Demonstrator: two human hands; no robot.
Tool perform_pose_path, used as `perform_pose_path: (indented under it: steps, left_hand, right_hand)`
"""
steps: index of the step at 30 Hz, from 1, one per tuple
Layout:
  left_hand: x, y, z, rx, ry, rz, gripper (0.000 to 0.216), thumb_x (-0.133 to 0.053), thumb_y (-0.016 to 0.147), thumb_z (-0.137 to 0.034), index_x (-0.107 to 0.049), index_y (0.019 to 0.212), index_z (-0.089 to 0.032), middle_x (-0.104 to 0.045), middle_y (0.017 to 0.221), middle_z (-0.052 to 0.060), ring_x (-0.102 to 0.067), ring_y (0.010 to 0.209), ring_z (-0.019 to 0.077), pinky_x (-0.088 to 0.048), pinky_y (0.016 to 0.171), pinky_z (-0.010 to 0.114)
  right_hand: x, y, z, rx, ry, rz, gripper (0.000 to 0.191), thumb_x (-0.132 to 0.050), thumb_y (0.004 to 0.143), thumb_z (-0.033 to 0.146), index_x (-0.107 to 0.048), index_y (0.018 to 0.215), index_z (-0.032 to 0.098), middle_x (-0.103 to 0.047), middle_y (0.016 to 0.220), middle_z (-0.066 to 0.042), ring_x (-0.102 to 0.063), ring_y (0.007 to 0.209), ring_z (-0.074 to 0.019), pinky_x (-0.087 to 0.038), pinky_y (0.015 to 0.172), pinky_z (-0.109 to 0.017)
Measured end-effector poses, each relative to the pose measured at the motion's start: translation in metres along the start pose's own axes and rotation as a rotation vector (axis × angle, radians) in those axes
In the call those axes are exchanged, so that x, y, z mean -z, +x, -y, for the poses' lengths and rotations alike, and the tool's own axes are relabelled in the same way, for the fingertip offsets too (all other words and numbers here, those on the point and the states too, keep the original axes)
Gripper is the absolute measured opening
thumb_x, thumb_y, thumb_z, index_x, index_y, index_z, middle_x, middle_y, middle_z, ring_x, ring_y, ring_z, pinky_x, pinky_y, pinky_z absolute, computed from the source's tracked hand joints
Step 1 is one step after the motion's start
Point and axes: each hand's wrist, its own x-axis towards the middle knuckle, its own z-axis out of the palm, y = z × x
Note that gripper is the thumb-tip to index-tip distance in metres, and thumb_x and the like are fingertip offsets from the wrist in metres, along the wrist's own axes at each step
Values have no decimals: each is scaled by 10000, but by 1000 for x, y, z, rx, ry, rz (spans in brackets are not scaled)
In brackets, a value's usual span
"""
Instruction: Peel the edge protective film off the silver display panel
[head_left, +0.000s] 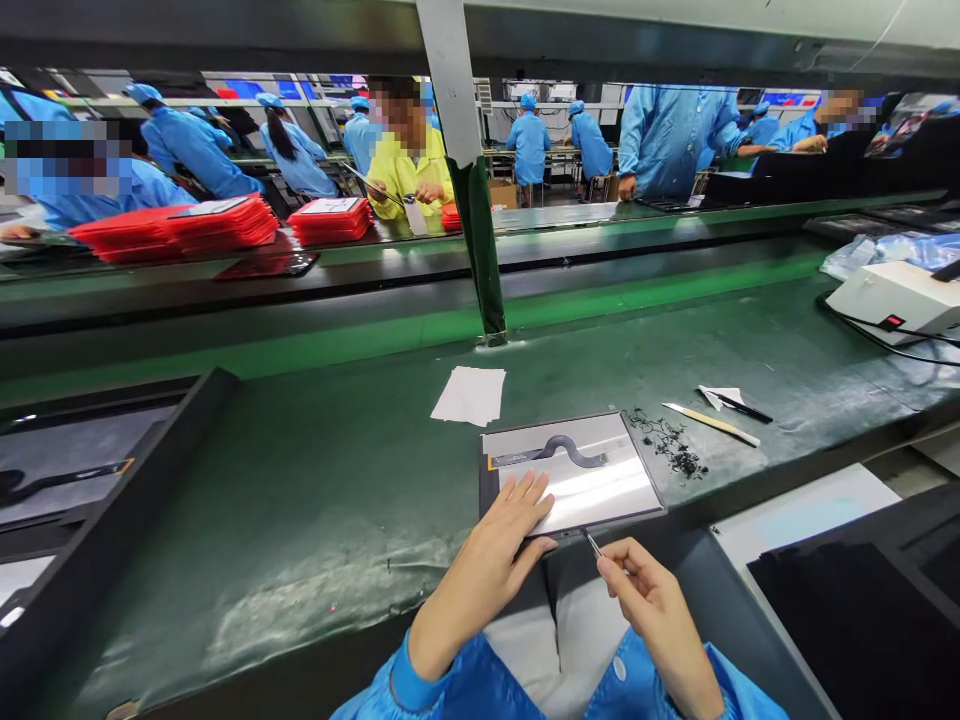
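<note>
A flat silvery display panel [592,480] with a dark flex cable [559,452] across its top lies at the near edge of the green bench. My left hand [499,555] rests flat on the panel's near left corner, fingers stretched out. My right hand [652,600] is closed in a pinch on thin metal tweezers [592,541], whose tip touches the panel's near edge.
A white paper sheet [471,394] lies behind the panel. Black scraps [671,447], a cream stick [711,424] and a black pen [739,407] lie to the right. A white device [892,297] sits far right, a dark tray [67,470] left. Red stacks [225,222] and other workers are behind the conveyor.
</note>
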Motion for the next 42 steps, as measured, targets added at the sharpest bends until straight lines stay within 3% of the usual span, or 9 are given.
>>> perform_pose_path:
  steps: [5,8,14,19,27,33,42]
  left_hand:
    - [1,1,-2,4,-8,-13,410,-512,1012,-184,-466,1417,-223,-480,1513,107,-404,1424,257,-394,1158,513]
    - [1,1,-2,-4,-9,-18,409,-509,1016,-194,-460,1421,-224,-479,1513,112,-406,1423,264,-399,1154,520]
    - [1,0,-1,-9,-2,-12,401,-481,1037,-219,-432,1435,-221,-478,1516,115,-395,1429,259,-393,1163,514]
    - [1,1,-1,-17,-2,-19,373,-478,1039,-236,-461,1411,-208,-482,1513,112,-402,1426,258,-397,1160,507]
    - [2,1,-2,-28,3,-27,368,-466,1040,-223,-458,1407,-190,-493,1503,128,-404,1428,254,-394,1158,514]
    - [1,1,-2,-20,7,-15,383,-460,1042,-224,-434,1423,-205,-478,1515,127,-403,1425,263,-410,1148,517]
    - [0,1,0,-11,-5,-23,428,-491,1023,-200,-434,1445,-239,-483,1512,101,-419,1415,254,-403,1157,494]
  right_hand:
    - [7,0,4,22,-145,-9,584,-590,791,750,-712,796,179,-493,599,29,-328,460,-93,-254,456,-266]
    - [8,2,6,34,-166,-24,564,-593,805,735,-709,784,184,-440,543,42,-361,491,-116,-275,490,-273]
    - [8,6,7,-14,32,12,481,-769,714,649,-635,709,187,-484,577,43,-327,492,-91,-228,469,-248]
    - [8,6,9,-40,74,25,524,-727,742,677,-694,746,154,-519,586,26,-285,435,-58,-188,447,-248]
    - [6,7,10,-135,118,41,603,-730,683,740,-689,789,148,-322,460,97,-198,428,-54,-123,413,-214]
    - [6,5,8,-152,156,36,606,-751,682,720,-707,827,134,-379,492,81,-188,421,-40,-98,414,-220]
    - [4,1,8,-188,262,-12,582,-785,660,695,-692,782,133,-345,489,90,-168,425,-32,-103,408,-210]
